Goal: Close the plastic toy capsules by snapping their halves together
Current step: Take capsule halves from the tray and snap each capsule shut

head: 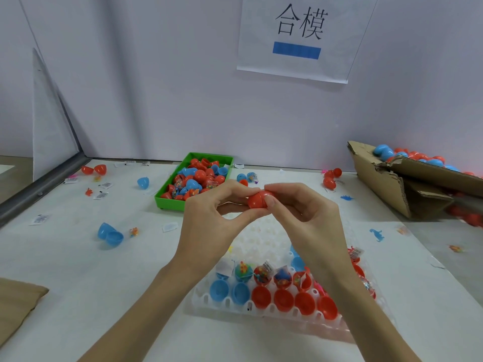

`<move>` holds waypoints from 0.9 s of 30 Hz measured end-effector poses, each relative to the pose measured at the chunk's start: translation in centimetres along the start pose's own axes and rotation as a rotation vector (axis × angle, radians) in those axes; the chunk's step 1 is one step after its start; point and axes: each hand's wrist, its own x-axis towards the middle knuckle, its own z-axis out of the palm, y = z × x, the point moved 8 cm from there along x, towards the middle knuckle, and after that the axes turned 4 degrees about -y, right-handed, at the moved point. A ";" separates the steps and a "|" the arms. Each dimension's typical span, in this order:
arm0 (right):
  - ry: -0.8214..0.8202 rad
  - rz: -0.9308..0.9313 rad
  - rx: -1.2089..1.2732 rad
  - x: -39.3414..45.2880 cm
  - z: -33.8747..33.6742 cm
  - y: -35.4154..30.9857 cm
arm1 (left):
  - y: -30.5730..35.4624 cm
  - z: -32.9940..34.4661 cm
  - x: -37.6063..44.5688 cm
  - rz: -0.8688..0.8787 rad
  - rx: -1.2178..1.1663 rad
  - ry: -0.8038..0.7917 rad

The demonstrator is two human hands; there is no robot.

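A: Head view: left hand (209,205) and right hand (300,207) both pinch one red capsule (258,200) above the white tray (261,313).
B: Progress?
A: Early, I judge; open halves (282,299) fill the tray.

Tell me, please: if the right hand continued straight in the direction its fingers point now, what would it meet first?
The right hand points left, toward the left hand. It would first press further into the round red plastic capsule both hands pinch, then meet the left fingertips just behind it. Depth looks shared, though one view cannot confirm.
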 end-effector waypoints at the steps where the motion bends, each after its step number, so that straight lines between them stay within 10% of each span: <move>1: -0.006 0.008 0.022 0.0 -0.1 0.0 | 0.1 0.0 0.0 -0.004 0.005 0.006; 27: 0.035 0.330 0.608 -0.6 1.2 2.0 | 1.0 -0.1 -0.7 -0.020 -0.017 0.120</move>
